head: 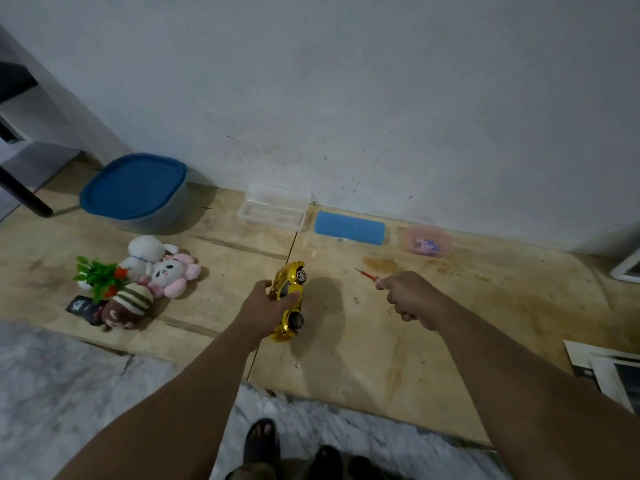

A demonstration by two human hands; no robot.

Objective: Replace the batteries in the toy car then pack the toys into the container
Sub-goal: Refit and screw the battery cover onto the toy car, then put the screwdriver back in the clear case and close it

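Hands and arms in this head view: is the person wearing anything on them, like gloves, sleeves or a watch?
No. The left hand and right hand are bare, without gloves or visible rings. Both forearms are uncovered as far as the frame shows, with no sleeve, watch or bracelet in sight.

Open board (433,341) right of car (288,301); plush pile (145,282) crowds left, boxes (273,211) line wall.

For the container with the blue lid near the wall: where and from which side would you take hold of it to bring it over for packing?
Probably by its grey side walls just under the lid rim, one hand on each side, coming from the front. The container stands upright against the wall with its blue lid shut and wide, likely too broad for one hand. The plush toys lie in front, so reach over them.
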